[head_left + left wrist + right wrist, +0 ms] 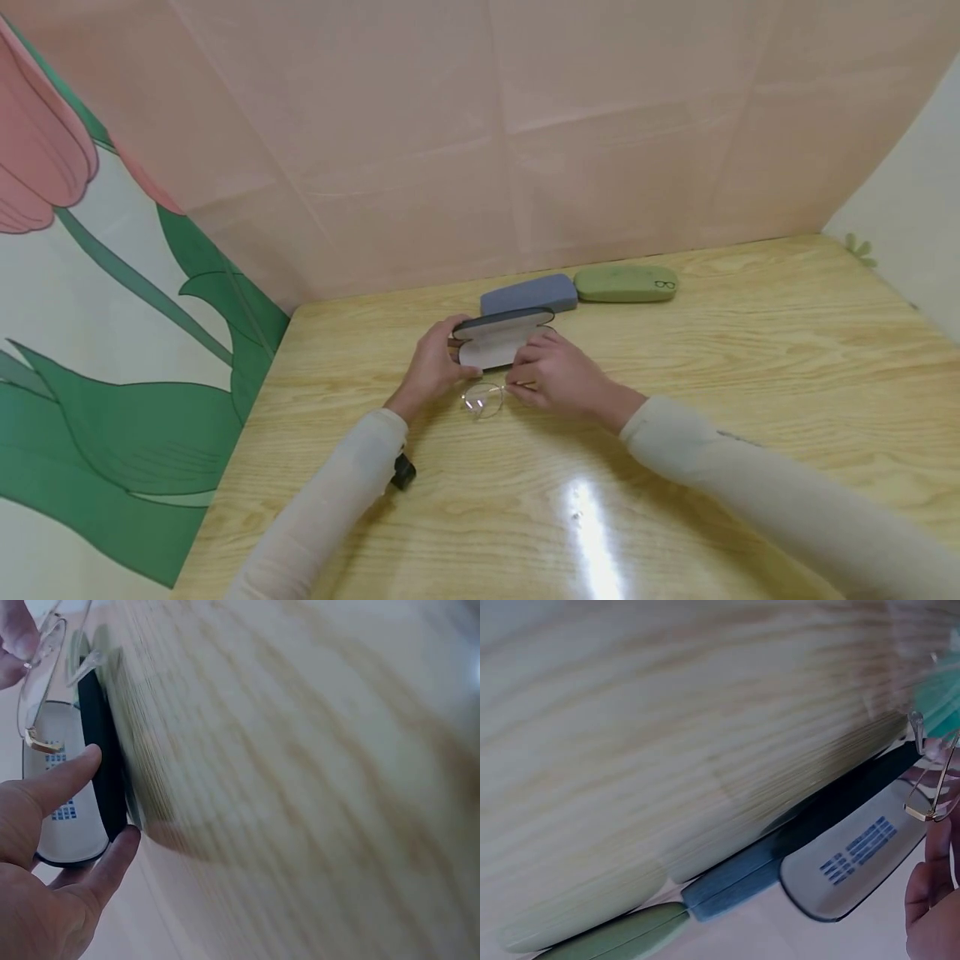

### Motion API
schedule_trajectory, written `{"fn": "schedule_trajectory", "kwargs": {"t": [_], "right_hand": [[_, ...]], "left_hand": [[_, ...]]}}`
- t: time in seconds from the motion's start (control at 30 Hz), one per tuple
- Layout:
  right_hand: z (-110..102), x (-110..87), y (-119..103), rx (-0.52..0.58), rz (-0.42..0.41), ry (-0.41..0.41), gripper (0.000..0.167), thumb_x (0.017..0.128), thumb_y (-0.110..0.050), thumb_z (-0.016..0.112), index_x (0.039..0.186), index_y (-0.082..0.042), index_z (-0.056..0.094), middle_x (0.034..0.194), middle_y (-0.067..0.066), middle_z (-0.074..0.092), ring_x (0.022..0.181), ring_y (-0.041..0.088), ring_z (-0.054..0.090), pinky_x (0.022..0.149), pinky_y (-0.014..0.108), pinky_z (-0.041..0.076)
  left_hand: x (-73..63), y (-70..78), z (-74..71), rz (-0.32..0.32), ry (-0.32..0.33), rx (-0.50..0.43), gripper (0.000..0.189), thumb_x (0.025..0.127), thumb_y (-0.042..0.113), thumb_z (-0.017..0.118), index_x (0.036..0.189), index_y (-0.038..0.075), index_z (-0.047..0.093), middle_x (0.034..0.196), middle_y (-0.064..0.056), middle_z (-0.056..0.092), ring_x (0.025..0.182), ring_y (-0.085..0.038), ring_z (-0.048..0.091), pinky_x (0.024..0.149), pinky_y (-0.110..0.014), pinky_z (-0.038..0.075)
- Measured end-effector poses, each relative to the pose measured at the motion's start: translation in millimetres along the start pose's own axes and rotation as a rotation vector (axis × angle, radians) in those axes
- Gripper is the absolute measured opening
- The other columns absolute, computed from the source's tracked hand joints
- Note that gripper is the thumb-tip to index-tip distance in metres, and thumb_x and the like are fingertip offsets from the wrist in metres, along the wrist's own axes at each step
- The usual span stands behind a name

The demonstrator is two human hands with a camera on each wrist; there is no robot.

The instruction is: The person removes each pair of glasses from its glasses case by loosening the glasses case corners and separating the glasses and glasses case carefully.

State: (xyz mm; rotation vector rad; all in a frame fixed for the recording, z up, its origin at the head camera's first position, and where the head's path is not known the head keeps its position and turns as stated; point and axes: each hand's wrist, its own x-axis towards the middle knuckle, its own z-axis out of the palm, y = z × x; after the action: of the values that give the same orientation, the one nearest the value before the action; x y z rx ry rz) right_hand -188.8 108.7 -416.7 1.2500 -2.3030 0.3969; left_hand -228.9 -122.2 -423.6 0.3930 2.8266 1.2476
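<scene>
Our left grip (437, 360) holds an opened case (495, 343), our right grip (558, 375) pinches glasses (483, 401); beyond, we see a blue case (529, 295) and green case (626, 285) on the tabletop (750, 358).

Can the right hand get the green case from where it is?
Probably yes: bare table lies between the right hand and the green case, so nothing seems to block it. But that hand is pinching the glasses, so it would likely need to put them down first.
</scene>
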Motion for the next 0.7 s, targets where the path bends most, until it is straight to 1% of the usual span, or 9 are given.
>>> {"fn": "schedule_trajectory", "kwargs": {"t": [0.1, 0.27, 0.47, 0.57, 0.7], "right_hand": [[3, 2.6, -4, -0.013, 0.008, -0.035, 0.006, 0.088, -0.028, 0.074, 0.086, -0.025, 0.079, 0.085, -0.01, 0.07, 0.083, 0.013, 0.061, 0.089, 0.038, 0.051], [7, 8.2, -7, -0.018, 0.02, -0.084, 0.006, 0.087, -0.028, 0.074, 0.087, -0.025, 0.079, 0.083, -0.011, 0.068, 0.082, 0.013, 0.058, 0.085, 0.035, 0.047], [12, 13.8, -12, -0.026, -0.004, -0.099, 0.007, 0.087, -0.029, 0.073, 0.086, -0.026, 0.079, 0.082, -0.011, 0.069, 0.081, 0.013, 0.057, 0.079, 0.033, 0.044], [14, 16.2, -16, -0.026, -0.013, -0.111, 0.007, 0.087, -0.03, 0.073, 0.087, -0.027, 0.08, 0.083, -0.012, 0.069, 0.081, 0.013, 0.057, 0.078, 0.032, 0.043], [17, 19.1, -19, -0.027, -0.022, -0.107, 0.006, 0.087, -0.03, 0.074, 0.086, -0.027, 0.079, 0.082, -0.011, 0.069, 0.081, 0.013, 0.057, 0.078, 0.032, 0.043]], "left_hand": [[0.0, -0.1, -0.3, 0.0, -0.004, 0.007, 0.089, 0.07, 0.003, 0.089, 0.147, 0.014, 0.045, 0.138, -0.013, 0.052, 0.115, -0.03, 0.063, 0.087, -0.036, 0.059], [0.4, 1.1, -0.9, -0.001, -0.002, 0.012, 0.088, 0.07, 0.002, 0.089, 0.146, 0.016, 0.046, 0.137, -0.012, 0.053, 0.113, -0.03, 0.064, 0.085, -0.035, 0.06], [0.7, 0.9, -1.5, 0.005, 0.0, 0.005, 0.087, 0.07, 0.002, 0.088, 0.146, 0.015, 0.046, 0.136, -0.013, 0.053, 0.113, -0.031, 0.064, 0.084, -0.036, 0.06], [0.0, 0.7, -1.7, 0.002, -0.008, 0.006, 0.086, 0.072, 0.003, 0.088, 0.146, 0.016, 0.045, 0.137, -0.012, 0.052, 0.114, -0.03, 0.064, 0.084, -0.036, 0.06], [-0.3, 0.4, -2.1, 0.013, -0.006, 0.003, 0.085, 0.072, 0.003, 0.088, 0.146, 0.015, 0.046, 0.136, -0.012, 0.053, 0.113, -0.03, 0.064, 0.083, -0.036, 0.06]]}}
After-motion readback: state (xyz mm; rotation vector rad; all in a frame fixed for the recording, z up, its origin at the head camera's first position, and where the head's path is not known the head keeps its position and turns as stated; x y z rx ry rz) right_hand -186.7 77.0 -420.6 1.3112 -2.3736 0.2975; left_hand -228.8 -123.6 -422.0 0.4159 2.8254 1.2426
